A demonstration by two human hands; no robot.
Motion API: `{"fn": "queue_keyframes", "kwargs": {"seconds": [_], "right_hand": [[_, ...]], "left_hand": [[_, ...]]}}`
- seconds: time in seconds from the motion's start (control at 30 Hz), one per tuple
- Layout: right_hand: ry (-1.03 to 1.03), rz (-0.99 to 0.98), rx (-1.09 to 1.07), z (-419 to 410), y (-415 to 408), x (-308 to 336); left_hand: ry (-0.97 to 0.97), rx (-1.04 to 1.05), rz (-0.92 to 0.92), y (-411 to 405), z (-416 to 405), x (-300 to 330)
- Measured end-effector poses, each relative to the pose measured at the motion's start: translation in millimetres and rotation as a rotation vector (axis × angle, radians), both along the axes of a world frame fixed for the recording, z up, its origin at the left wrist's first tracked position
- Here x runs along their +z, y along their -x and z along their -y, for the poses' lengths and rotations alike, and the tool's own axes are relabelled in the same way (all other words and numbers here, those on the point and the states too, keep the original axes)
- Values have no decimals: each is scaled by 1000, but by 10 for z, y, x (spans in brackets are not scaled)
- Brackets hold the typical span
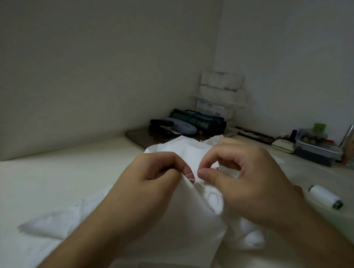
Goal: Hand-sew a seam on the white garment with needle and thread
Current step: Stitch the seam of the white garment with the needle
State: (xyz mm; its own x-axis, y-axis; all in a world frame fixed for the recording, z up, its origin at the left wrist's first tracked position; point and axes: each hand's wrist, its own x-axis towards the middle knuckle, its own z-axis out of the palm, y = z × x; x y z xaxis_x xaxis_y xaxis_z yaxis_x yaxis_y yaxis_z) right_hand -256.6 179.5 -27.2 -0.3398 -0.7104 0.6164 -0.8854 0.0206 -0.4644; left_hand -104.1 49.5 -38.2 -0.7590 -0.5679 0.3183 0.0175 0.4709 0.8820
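The white garment [189, 222] lies bunched on the pale table [50, 176] in front of me. My left hand [152, 183] pinches a raised fold of the cloth between thumb and fingers. My right hand [242, 171] is just to its right, thumb and forefinger pressed together on a thin needle [212, 168] at the fold's edge. A short stretch of pale thread [190, 175] runs between the two hands. A white thread spool [325, 196] with a green end lies on the table to the right.
A dark case, a stapler and a rolled green pouch [198, 120] sit at the back corner. Stacked white packs [221, 89] stand against the wall. A clear box of sewing bits [315, 146] and bottles line the right edge.
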Motion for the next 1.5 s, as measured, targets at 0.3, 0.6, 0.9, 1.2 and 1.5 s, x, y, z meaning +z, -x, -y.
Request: {"fn": "queue_keyframes", "kwargs": {"seconds": [0.3,0.6,0.9,1.2,1.5], "right_hand": [[156,185,-91,2,25,-2],[119,173,29,-60,60,20],[31,81,60,-17,14,-6],[218,172,-152,-49,77,35],[51,115,58,-21,-17,0]], "left_hand": [[28,-24,-38,-33,-19,-34],[88,-8,-41,-34,3,-50],[110,-29,-61,-28,22,-61],[82,-2,-54,-39,5,-44],[91,-12,-66,-25,11,-46]]}}
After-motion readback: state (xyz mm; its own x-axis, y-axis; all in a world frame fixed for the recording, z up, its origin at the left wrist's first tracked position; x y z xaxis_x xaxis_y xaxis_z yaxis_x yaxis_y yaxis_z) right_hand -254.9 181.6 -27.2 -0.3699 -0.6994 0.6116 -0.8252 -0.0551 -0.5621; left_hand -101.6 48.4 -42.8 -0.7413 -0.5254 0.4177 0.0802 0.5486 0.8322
